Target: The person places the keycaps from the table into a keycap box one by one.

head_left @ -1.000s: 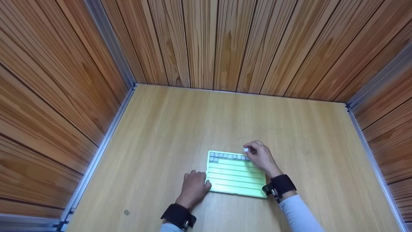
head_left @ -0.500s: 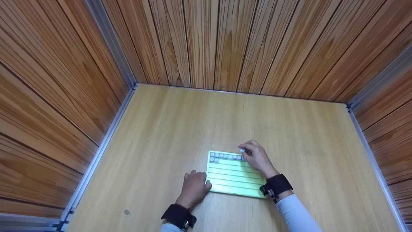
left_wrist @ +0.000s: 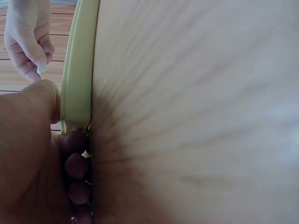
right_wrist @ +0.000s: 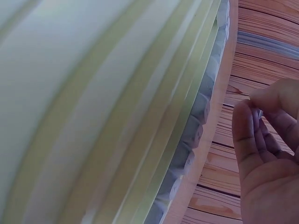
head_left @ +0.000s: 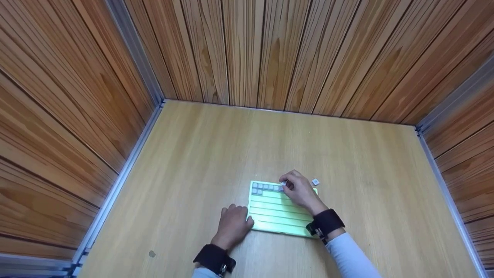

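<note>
Head view: a flat light-green plastic tray with long horizontal grooves (head_left: 281, 214) lies on the pale wooden tabletop (head_left: 216, 154), directly between the two hands. The left hand (head_left: 232, 225) rests on the tabletop against the tray's left edge, thumb touching the rim, fingers loosely curled. The right hand (head_left: 299, 190) hovers over the tray's far edge, its fingertips pinching a small white square tile (head_left: 284, 183). A row of small grey square tiles (head_left: 266, 187) fills the left part of the farthest groove, just to the left of the right hand's fingertips; two more grey tiles sit at the left end of the second groove. One loose small white tile (head_left: 315, 182) lies on the tabletop just beyond the right hand, off the tray's far right corner.

Left wrist view: the left hand's fingers (left_wrist: 74, 165) press along the tray's rim (left_wrist: 79, 70), with the thumb lying on the rim's upper face. The right hand (left_wrist: 29, 37) appears beyond the tray, with the white tile (left_wrist: 42, 70) gripped at its fingertips.

Right wrist view: the grey tile row (right_wrist: 196, 121) runs along the tray's edge groove, just beside the right hand's fingers (right_wrist: 245, 133), which are drawn together around the pinched tile, largely hidden here.

Brown wooden plank walls (head_left: 270, 50) enclose the tabletop beyond both hands.
</note>
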A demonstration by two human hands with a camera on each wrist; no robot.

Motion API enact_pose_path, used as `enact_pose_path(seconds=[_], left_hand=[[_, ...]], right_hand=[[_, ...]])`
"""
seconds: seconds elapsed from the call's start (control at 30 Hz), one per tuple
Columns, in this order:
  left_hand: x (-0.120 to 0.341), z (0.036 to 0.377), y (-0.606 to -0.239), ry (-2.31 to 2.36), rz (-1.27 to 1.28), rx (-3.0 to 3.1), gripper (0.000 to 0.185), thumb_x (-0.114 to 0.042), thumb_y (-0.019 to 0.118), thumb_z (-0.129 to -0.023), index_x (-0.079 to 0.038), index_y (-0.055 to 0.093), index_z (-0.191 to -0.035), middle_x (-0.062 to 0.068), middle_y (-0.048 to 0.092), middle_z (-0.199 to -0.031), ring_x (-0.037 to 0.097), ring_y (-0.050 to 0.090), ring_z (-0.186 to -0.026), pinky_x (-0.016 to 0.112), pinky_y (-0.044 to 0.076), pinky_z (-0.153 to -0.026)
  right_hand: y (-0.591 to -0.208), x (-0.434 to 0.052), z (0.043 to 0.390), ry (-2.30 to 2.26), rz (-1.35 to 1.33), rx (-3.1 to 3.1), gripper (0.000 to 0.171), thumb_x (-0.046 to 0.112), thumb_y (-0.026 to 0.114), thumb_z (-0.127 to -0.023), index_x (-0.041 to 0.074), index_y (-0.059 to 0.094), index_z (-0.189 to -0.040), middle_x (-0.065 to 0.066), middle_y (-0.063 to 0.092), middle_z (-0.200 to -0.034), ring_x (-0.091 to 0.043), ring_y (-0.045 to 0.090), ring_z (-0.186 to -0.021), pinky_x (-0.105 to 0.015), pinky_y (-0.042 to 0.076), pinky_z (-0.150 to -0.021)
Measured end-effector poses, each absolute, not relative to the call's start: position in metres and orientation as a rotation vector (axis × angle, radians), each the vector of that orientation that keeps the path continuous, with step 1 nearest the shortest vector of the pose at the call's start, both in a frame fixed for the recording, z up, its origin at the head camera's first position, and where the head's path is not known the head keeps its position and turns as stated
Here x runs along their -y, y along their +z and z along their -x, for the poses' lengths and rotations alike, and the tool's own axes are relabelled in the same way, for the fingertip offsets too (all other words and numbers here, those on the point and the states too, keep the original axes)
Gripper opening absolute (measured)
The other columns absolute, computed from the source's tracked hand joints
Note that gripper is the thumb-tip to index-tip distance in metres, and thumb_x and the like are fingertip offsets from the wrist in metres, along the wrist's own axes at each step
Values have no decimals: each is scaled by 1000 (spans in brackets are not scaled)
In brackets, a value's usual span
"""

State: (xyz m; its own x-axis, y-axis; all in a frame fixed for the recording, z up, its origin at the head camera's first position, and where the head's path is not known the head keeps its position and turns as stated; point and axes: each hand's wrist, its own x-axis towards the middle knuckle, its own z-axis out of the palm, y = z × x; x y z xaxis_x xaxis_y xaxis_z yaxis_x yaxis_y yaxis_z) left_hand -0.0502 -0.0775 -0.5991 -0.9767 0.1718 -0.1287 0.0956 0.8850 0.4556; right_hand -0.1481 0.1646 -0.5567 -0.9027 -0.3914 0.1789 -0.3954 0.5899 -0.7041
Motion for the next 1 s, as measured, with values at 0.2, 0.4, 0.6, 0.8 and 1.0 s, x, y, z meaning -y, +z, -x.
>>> enact_pose_path(seconds=[0.2, 0.4, 0.6, 0.8, 1.0], left_hand=[[78, 48, -599, 721, -221, -2912, 20, -29, 56, -88, -15, 53, -75, -3, 44, -68, 20, 35, -71, 38, 27, -72], [78, 49, -600, 721, -221, -2909, 20, -29, 56, -88, -15, 54, -75, -3, 45, -68, 20, 36, -72, 38, 28, -73], [78, 50, -600, 713, -216, -2901, 19, -30, 57, -88, -14, 58, -78, -3, 48, -71, 20, 38, -73, 38, 29, -73], [78, 50, -601, 703, -228, -2905, 20, -31, 57, -89, -13, 59, -80, -3, 50, -72, 20, 39, -74, 38, 30, -73], [78, 49, -600, 700, -235, -2899, 20, -31, 57, -89, -13, 60, -81, -3, 49, -71, 19, 39, -75, 38, 30, -73]], right_hand=[[-558, -155, 147, 1202, -705, 2803, 4, 6, 71, -90, 10, 71, -91, 0, 62, -93, -12, 57, -80, -25, 48, -71], [-558, -146, 145, 1113, -774, 2825, 8, 5, 72, -88, 6, 70, -96, -2, 62, -94, -14, 59, -81, -27, 50, -72], [-558, -139, 143, 1067, -812, 2837, 17, 4, 73, -86, 2, 69, -102, -7, 64, -95, -17, 62, -84, -33, 53, -75], [-561, -133, 142, 990, -835, 2830, 15, 4, 74, -87, 4, 68, -101, -5, 65, -93, -17, 64, -82, -33, 54, -73], [-563, -126, 140, 967, -922, 2818, 14, 1, 74, -86, 3, 72, -99, -6, 65, -96, -18, 66, -83, -31, 55, -74]])
